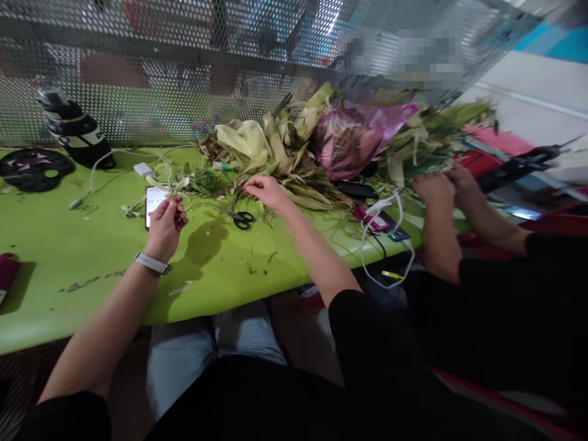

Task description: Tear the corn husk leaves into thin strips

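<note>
My left hand (166, 228), with a pale watch on its wrist, is closed in a pinch in front of a lit phone (149, 202). Pale husk strips (180, 184) show just beyond its fingertips; I cannot tell whether they are held. My right hand (269, 191) is pinched at the near edge of a pile of dried corn husks (280, 144), and what its fingers hold is too small to make out. Between the hands lie black-handled scissors (242, 220) and a bunch of thin green strips (202, 180).
A dark bottle (76, 128) and black palette (34, 169) stand at the left of the green table (101, 245). Behind rises a perforated metal panel (160, 79). Right are a pink plastic bag (349, 138), white cables (365, 245) and a co-worker's hands (436, 187).
</note>
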`<action>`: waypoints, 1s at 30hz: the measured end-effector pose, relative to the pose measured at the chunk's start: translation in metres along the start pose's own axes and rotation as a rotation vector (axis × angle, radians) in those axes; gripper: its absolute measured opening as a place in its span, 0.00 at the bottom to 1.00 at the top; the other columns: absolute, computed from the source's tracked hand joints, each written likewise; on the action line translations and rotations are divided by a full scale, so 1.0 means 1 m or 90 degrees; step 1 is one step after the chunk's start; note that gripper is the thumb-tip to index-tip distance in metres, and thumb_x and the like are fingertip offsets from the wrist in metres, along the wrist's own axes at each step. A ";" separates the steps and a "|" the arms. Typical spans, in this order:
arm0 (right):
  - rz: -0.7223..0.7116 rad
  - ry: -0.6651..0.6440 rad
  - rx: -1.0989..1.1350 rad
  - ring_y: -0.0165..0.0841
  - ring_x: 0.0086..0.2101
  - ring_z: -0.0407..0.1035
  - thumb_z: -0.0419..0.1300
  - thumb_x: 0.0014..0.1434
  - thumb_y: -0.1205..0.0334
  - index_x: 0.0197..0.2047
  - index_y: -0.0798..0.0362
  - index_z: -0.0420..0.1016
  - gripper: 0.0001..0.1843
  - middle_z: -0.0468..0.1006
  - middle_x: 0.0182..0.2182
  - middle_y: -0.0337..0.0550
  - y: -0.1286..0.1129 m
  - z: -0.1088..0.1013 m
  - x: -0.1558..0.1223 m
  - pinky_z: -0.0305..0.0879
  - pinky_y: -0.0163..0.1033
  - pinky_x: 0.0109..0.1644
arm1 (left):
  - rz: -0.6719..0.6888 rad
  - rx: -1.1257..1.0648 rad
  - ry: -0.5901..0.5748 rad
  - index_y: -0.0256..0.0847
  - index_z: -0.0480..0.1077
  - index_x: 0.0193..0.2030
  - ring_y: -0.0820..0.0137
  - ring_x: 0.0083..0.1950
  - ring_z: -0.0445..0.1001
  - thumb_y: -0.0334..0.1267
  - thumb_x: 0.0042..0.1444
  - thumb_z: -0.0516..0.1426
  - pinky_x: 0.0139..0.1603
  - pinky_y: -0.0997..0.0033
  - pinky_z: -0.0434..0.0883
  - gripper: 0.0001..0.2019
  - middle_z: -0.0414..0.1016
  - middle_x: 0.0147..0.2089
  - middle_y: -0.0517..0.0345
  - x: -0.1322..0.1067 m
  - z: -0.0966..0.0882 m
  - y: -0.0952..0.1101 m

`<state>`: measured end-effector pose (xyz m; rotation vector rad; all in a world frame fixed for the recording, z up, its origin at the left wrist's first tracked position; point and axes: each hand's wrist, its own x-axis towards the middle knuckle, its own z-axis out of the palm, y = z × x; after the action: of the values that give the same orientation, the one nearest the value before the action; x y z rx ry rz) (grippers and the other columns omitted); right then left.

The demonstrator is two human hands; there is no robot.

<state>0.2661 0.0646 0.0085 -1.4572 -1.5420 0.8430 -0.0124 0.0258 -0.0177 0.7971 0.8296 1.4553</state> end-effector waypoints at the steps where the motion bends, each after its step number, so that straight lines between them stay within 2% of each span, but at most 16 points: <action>1: -0.038 0.025 -0.100 0.32 0.31 0.71 0.60 0.57 0.65 0.35 0.55 0.79 0.06 0.81 0.32 0.43 0.004 -0.005 0.001 0.66 0.39 0.41 | 0.001 0.003 0.002 0.39 0.74 0.34 0.82 0.23 0.65 0.37 0.58 0.62 0.25 0.84 0.67 0.05 0.67 0.26 0.64 0.000 0.000 0.000; 3: -0.094 0.071 -0.271 0.34 0.34 0.72 0.59 0.58 0.65 0.37 0.55 0.80 0.08 0.82 0.35 0.44 0.011 -0.020 0.004 0.65 0.40 0.45 | 0.002 0.010 0.012 0.39 0.73 0.34 0.82 0.23 0.65 0.37 0.58 0.62 0.25 0.84 0.67 0.05 0.67 0.26 0.64 0.000 0.001 0.000; 5: -0.086 0.079 -0.365 0.35 0.35 0.73 0.59 0.59 0.64 0.39 0.55 0.81 0.10 0.83 0.35 0.46 0.017 -0.036 0.004 0.64 0.39 0.44 | 0.000 0.021 0.025 0.39 0.73 0.33 0.82 0.23 0.65 0.36 0.58 0.62 0.25 0.84 0.67 0.05 0.67 0.26 0.64 0.000 0.002 0.001; 8: -0.046 0.042 -0.446 0.36 0.35 0.74 0.59 0.60 0.64 0.40 0.55 0.82 0.10 0.83 0.36 0.47 0.026 -0.051 0.000 0.64 0.38 0.43 | -0.021 0.028 0.014 0.38 0.73 0.34 0.81 0.24 0.65 0.35 0.59 0.61 0.25 0.83 0.67 0.04 0.68 0.27 0.64 0.000 0.003 -0.001; 11: -0.016 -0.006 -0.493 0.37 0.37 0.74 0.60 0.61 0.61 0.39 0.55 0.83 0.10 0.83 0.37 0.49 0.032 -0.051 -0.005 0.63 0.39 0.42 | -0.026 0.051 -0.003 0.38 0.74 0.36 0.81 0.25 0.66 0.36 0.59 0.61 0.26 0.83 0.68 0.04 0.69 0.28 0.63 -0.003 0.004 -0.005; 16: 0.023 -0.020 -0.494 0.37 0.40 0.74 0.59 0.62 0.57 0.41 0.52 0.81 0.12 0.83 0.40 0.48 0.038 -0.036 0.005 0.65 0.38 0.45 | -0.021 0.082 -0.030 0.39 0.75 0.35 0.80 0.26 0.67 0.38 0.59 0.62 0.27 0.83 0.69 0.06 0.69 0.28 0.62 -0.006 0.004 -0.008; 20: 0.041 -0.007 -0.539 0.43 0.43 0.74 0.60 0.61 0.51 0.43 0.53 0.80 0.16 0.81 0.43 0.53 0.042 -0.022 0.019 0.67 0.42 0.46 | -0.028 0.091 -0.029 0.39 0.76 0.36 0.80 0.27 0.68 0.35 0.63 0.57 0.28 0.82 0.69 0.07 0.70 0.29 0.61 -0.006 0.002 -0.009; 23: 0.036 -0.006 -0.567 0.44 0.44 0.73 0.60 0.61 0.58 0.42 0.53 0.80 0.11 0.80 0.45 0.54 0.044 -0.018 0.021 0.67 0.42 0.45 | -0.040 0.100 -0.018 0.39 0.76 0.36 0.79 0.27 0.67 0.34 0.63 0.57 0.28 0.82 0.69 0.07 0.70 0.29 0.61 -0.004 0.001 -0.008; 26: 0.026 0.060 -0.513 0.37 0.39 0.73 0.56 0.62 0.64 0.38 0.52 0.80 0.10 0.79 0.42 0.50 0.041 -0.029 0.016 0.65 0.39 0.42 | -0.049 0.110 -0.005 0.38 0.75 0.36 0.79 0.26 0.67 0.37 0.61 0.61 0.28 0.80 0.69 0.05 0.70 0.28 0.61 -0.004 0.002 -0.008; 29: -0.009 0.093 -0.386 0.33 0.32 0.70 0.61 0.57 0.63 0.31 0.54 0.79 0.07 0.79 0.33 0.45 0.034 -0.052 0.009 0.62 0.38 0.38 | -0.052 0.113 -0.018 0.36 0.75 0.38 0.79 0.27 0.68 0.40 0.57 0.64 0.28 0.81 0.68 0.09 0.70 0.29 0.61 -0.005 0.003 -0.008; 30: -0.004 0.077 -0.304 0.31 0.29 0.68 0.63 0.54 0.62 0.29 0.55 0.78 0.06 0.78 0.29 0.42 0.031 -0.058 0.008 0.61 0.37 0.37 | -0.055 0.116 -0.021 0.36 0.74 0.38 0.79 0.27 0.68 0.41 0.56 0.64 0.28 0.81 0.68 0.10 0.70 0.29 0.61 -0.005 0.003 -0.008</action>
<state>0.3325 0.0711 0.0063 -1.7984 -1.7270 0.3831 -0.0050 0.0206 -0.0234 0.9081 0.9694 1.3005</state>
